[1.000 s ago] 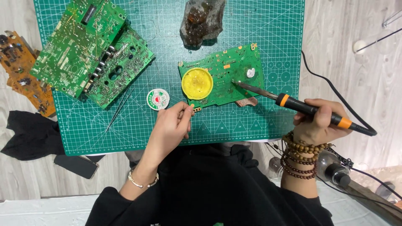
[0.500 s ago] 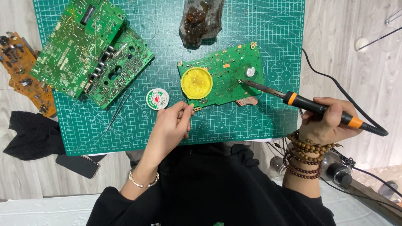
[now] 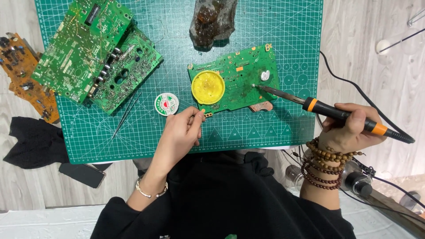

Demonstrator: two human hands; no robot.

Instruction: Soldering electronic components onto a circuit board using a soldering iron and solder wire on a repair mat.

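A small green circuit board (image 3: pixel 241 79) with a round yellow disc (image 3: pixel 208 86) lies on the green cutting mat (image 3: pixel 265 26). My right hand (image 3: pixel 349 128) grips a black and orange soldering iron (image 3: pixel 336 114), whose metal tip rests on the board near a silver button cell (image 3: pixel 264 75). My left hand (image 3: pixel 181 130) sits at the board's lower left corner, its fingertips pinching that edge. A small round solder spool (image 3: pixel 166 104) lies just left of that hand.
Two larger green circuit boards (image 3: pixel 95 53) overlap at the mat's upper left, an orange board (image 3: pixel 26 75) beyond them. Tweezers (image 3: pixel 126 114) lie on the mat. A brown crumpled bag (image 3: pixel 212 20) is at the top. A black cloth (image 3: pixel 35 141) and a phone (image 3: pixel 82 174) lie left.
The soldering iron and my right hand have shifted slightly right and back, with the tip staying on the board. My left hand has kept its place.
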